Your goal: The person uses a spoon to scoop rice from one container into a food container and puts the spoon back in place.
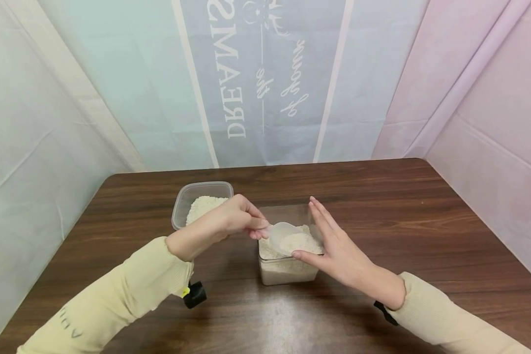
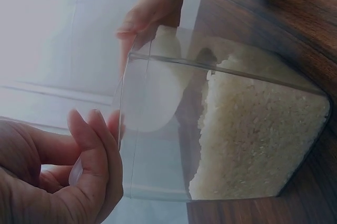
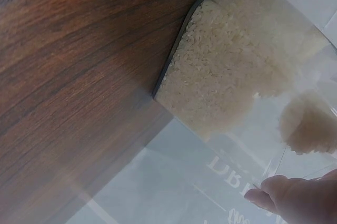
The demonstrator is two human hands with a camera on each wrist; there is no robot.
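A tall clear box (image 1: pixel 287 268), partly filled with rice (image 1: pixel 283 265), stands on the brown wooden table (image 1: pixel 380 206) and serves as the fixed mark here. The left hand (image 1: pixel 234 219) comes in from the box's left side, its fingers and thumb curled round the handle of a white plastic scoop (image 1: pixel 287 238); the wrist view shows those fingers (image 2: pixel 97 166) bent tightly just beside the box's clear wall (image 2: pixel 158 129). The scoop's bowl sits over the open top of the box, heaped with rice, and level or nearly so. The right hand (image 1: pixel 340 250) lies against the box's right side, fingers straight and loose, with the thumb touching the near right rim and the fingers reaching along the far right edge; it grasps nothing. From the right wrist view, the rice (image 3: pixel 226 71) is seen through the box's wall, with the loaded scoop (image 3: pixel 308 124) as a blur above it and a fingertip (image 3: pixel 274 192) at the rim. Behind the box and to its left sits a lower, rounded clear tub (image 1: pixel 201 199), also holding rice and well apart from the right hand. Both arms wear pale yellow sleeves (image 1: pixel 128 290).
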